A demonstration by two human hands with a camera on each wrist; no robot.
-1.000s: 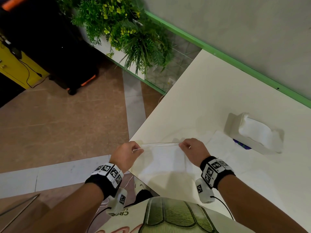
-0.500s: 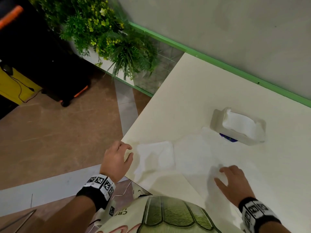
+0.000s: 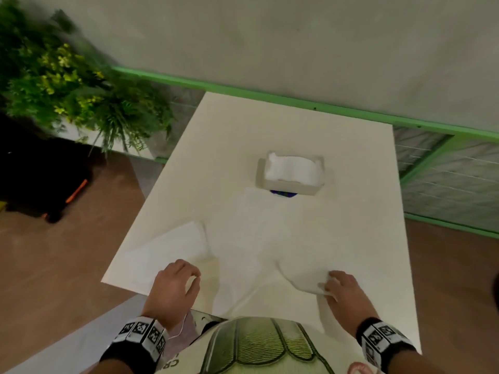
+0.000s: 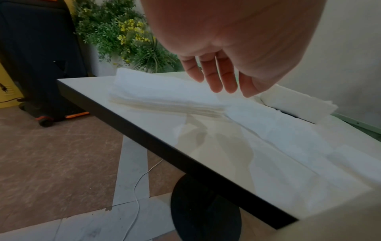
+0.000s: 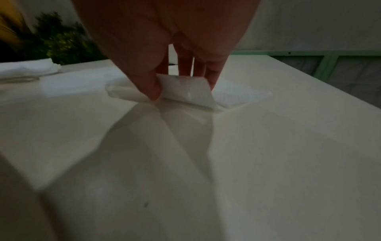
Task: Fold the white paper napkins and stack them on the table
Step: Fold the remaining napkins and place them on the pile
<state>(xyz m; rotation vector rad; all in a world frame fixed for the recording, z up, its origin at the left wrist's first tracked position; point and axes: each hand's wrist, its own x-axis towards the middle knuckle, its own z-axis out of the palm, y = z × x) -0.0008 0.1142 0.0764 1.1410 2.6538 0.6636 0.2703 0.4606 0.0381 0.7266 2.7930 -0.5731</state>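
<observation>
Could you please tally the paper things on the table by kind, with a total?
Stack of folded napkins: 1
Loose napkin pinched by the right hand: 1
Napkin holder full of napkins: 1
Total: 3
The left hand holds none of them.

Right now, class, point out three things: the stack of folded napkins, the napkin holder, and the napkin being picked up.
stack of folded napkins (image 3: 178, 245): head view, top sheet's middle.
napkin holder (image 3: 290, 188): head view, front wall.
napkin being picked up (image 5: 185, 88): right wrist view, lifted flap pinched by the right hand.
</observation>
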